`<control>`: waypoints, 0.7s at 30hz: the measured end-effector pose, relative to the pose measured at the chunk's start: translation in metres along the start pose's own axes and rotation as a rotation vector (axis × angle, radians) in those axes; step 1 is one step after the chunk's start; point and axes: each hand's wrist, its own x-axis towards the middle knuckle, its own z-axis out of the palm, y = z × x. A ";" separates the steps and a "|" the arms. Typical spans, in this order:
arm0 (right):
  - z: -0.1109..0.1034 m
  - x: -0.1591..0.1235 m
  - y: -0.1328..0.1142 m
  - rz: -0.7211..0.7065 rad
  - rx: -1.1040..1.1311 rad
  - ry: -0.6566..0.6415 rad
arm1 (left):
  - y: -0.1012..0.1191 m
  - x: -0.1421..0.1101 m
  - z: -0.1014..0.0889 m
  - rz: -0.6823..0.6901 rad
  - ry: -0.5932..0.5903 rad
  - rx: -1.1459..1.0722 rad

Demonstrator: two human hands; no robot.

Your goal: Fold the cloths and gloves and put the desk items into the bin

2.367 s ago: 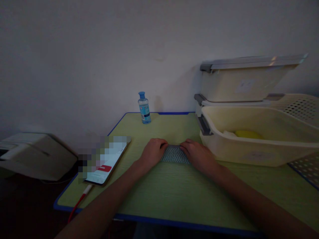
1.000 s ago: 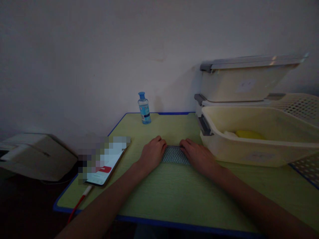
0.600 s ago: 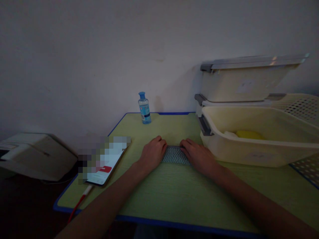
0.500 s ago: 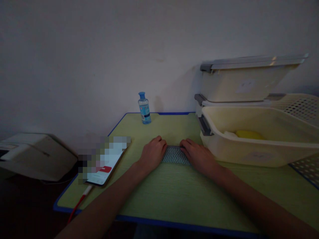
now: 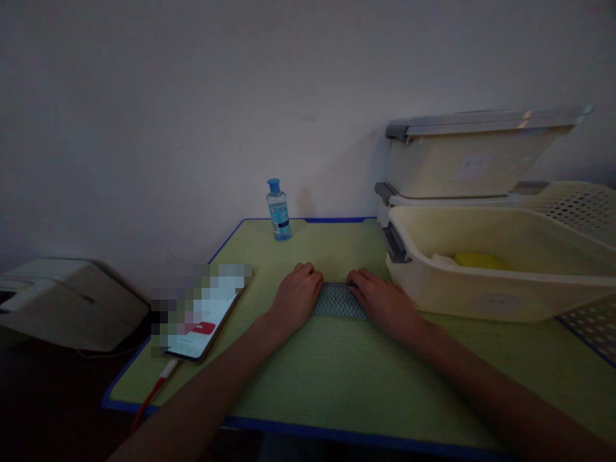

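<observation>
A small grey strip with a woven-looking pattern point(image 5: 341, 300), which looks like folded cloth, lies flat on the green table point(image 5: 337, 378). At its left end my left hand point(image 5: 297, 292) is closed, fingers curled over the edge. My right hand point(image 5: 380, 295) grips the right end in the same way, with fingertips on the top edge. Only the middle of the strip shows between the hands; both ends are covered by them.
A blue-capped bottle point(image 5: 280, 212) stands at the back. To the left lies a phone point(image 5: 219, 314) with a red cable point(image 5: 148, 401). A cream bin point(image 5: 481, 298) holding a yellow item point(image 5: 479, 260) sits right of my right hand, with a lidded box point(image 5: 447, 163) behind.
Since the earliest frame, my left hand's fingers have shifted slightly on the strip's left end, knuckles now higher. Over the last second both hands and the strip have stayed in place.
</observation>
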 end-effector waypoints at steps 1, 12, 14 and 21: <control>0.000 0.000 0.000 -0.003 -0.001 0.002 | 0.000 0.000 0.000 0.002 0.000 0.002; -0.002 0.000 -0.001 -0.001 0.004 -0.018 | -0.002 0.001 0.002 0.020 0.019 0.010; -0.002 0.000 -0.001 -0.008 0.010 -0.015 | -0.002 0.001 0.002 0.021 0.016 0.005; -0.001 0.000 0.000 -0.006 0.018 -0.022 | -0.002 0.000 0.001 0.013 -0.006 -0.018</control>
